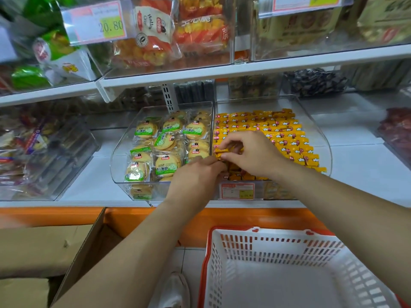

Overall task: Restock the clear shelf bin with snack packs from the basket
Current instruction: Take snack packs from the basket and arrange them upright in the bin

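Left grip (195,176), right grip (251,152) tight on packs (287,138)

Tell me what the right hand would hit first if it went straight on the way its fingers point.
Probably the bin's clear left wall: the right hand points left over the yellow packs, with cookie packs beyond. Depth is unclear.
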